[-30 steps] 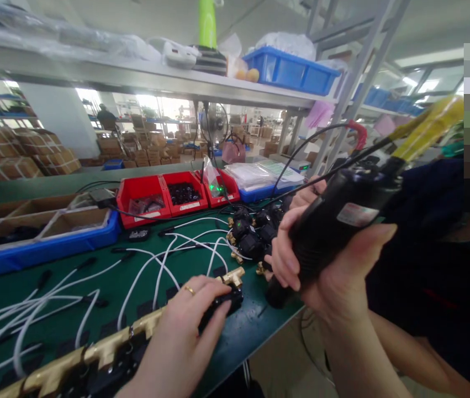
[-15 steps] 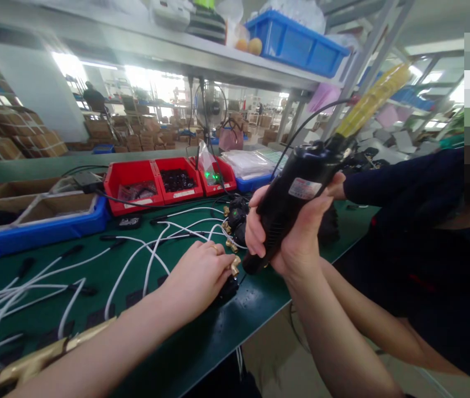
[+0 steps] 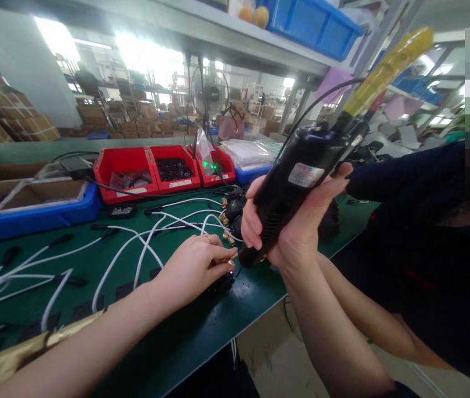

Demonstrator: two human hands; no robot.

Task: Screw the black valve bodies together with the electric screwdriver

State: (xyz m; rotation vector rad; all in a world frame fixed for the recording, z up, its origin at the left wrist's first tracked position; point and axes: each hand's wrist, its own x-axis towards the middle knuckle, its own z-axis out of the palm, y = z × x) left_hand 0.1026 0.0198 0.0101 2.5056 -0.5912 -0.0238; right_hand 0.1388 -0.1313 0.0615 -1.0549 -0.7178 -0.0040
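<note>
My right hand (image 3: pixel 296 235) is wrapped round a black electric screwdriver (image 3: pixel 286 190) with a white label. It is tilted, its yellow-wrapped top (image 3: pixel 392 72) up to the right and its nose down toward my left hand. My left hand (image 3: pixel 195 268), with a ring on one finger, pinches a small brass fitting (image 3: pixel 231 262) beside that nose. Beneath these fingers lies a black part (image 3: pixel 222 283), mostly covered. The screwdriver's very tip is too small to make out. Just behind are several black housings with brass fittings (image 3: pixel 235 207).
White cables (image 3: pixel 146 249) with black ends spread over the green table (image 3: pixel 247 309). Red bins (image 3: pixel 125 171) and a blue tray (image 3: pixel 52 213) line the back. At lower left lies a long brass pipe (image 3: pixel 40 345). A co-worker's dark sleeve (image 3: pixel 408 171) is close on the right.
The view has dipped and shifted a little. My left thumb and fingers have shifted over the brass fitting, covering more of it. My right hand still holds the screwdriver, its nose near the fitting.
</note>
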